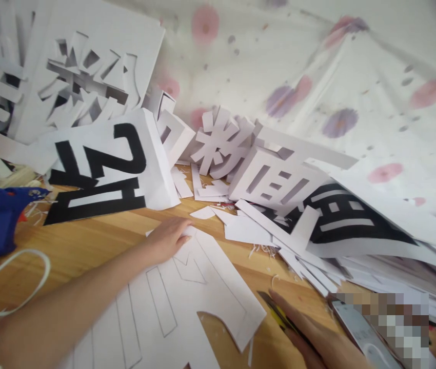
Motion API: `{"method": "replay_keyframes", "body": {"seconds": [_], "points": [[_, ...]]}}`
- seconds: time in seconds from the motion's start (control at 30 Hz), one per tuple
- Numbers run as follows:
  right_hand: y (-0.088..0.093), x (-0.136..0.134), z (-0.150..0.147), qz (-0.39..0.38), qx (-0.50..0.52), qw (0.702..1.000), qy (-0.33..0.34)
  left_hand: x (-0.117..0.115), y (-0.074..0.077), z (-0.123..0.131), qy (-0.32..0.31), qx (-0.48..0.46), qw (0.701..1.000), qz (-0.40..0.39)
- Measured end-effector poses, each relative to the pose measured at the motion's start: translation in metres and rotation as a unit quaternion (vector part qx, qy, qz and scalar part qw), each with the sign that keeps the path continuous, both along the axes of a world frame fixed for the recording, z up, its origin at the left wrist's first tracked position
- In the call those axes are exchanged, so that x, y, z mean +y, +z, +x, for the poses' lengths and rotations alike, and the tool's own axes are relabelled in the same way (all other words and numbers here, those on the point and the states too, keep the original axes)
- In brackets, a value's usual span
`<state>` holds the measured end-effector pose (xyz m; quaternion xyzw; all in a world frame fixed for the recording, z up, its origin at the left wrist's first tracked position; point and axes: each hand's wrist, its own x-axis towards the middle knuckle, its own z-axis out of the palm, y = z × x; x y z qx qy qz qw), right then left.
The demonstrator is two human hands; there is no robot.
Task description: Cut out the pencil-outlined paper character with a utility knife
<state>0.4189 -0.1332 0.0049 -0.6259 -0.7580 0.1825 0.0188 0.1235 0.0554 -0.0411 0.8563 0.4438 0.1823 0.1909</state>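
Observation:
A white foam board [172, 312] with drawn outlines of strokes lies on the wooden table, with a curved notch cut into its right side. My left hand [170, 238] is closed at its far edge, fingers curled over the board and thumb on top. Just right of the board, my right hand [314, 338] is wrapped round a yellow and black utility knife [278, 312]. Its dark tip points toward the board and stands apart from it. The lower part of the right hand is cut off by the frame.
A blue glue gun [0, 218] with a white cable [44, 271] is at left. Printed black-character paper [156, 164], cut-out white letters [272, 174] and board scraps [246, 228] stand behind. A phone [360, 328], partly pixelated, lies right. A flowered curtain [279, 61] hangs at the back.

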Motion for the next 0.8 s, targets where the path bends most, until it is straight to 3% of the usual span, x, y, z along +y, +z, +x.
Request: {"method": "replay_keyframes", "body": {"seconds": [0.2,0.33,0.57,0.8], "points": [[0.007,0.075,-0.072,0.013,0.016,1.000,0.004,-0.001,-0.001,-0.002,-0.008,0.010,1.000,0.027],[0.005,0.105,-0.099,0.020,-0.001,1.000,0.008,-0.001,-0.002,-0.003,-0.017,-0.002,0.999,0.043],[-0.001,0.120,-0.122,0.022,-0.078,0.997,0.005,0.000,-0.006,-0.002,-0.034,-0.011,0.997,0.073],[0.000,0.120,-0.130,0.021,-0.133,0.991,0.012,-0.001,-0.004,-0.002,-0.030,-0.004,0.998,0.054]]}}
